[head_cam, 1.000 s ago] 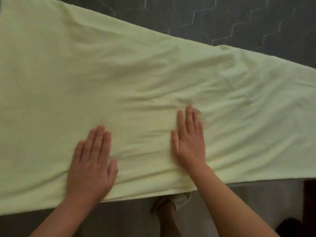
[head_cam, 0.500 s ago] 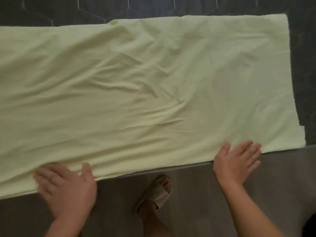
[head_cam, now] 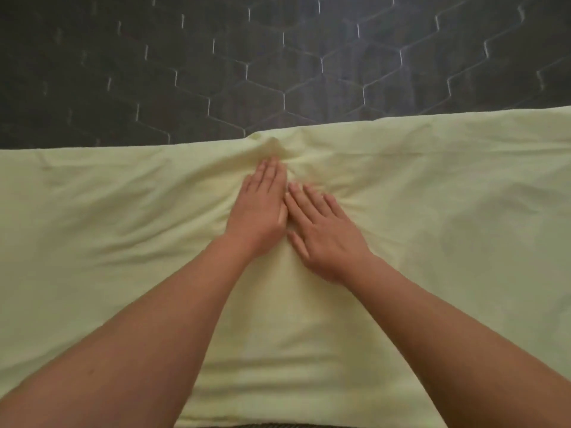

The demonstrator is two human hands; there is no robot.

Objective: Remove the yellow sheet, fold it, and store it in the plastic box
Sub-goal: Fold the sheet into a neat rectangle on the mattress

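The pale yellow sheet (head_cam: 432, 227) lies spread flat as a wide band across the dark quilted mattress (head_cam: 278, 57). My left hand (head_cam: 259, 211) presses flat on the sheet's middle, fingers straight and pointing at its far edge, where the cloth bunches into a small ridge. My right hand (head_cam: 324, 233) lies flat beside it, fingers straight and angled toward the left hand, almost touching it. Both forearms reach out over the sheet. No plastic box is in view.
The dark grey mattress with its hexagon stitching fills the far half of the view beyond the sheet's edge. A thin strip of the mattress edge (head_cam: 272, 425) shows at the bottom between my arms.
Both hands moved from the sheet's near edge, wide apart, to its middle near the far edge, side by side. The view shifted forward over the sheet; the foot and floor are out of sight.
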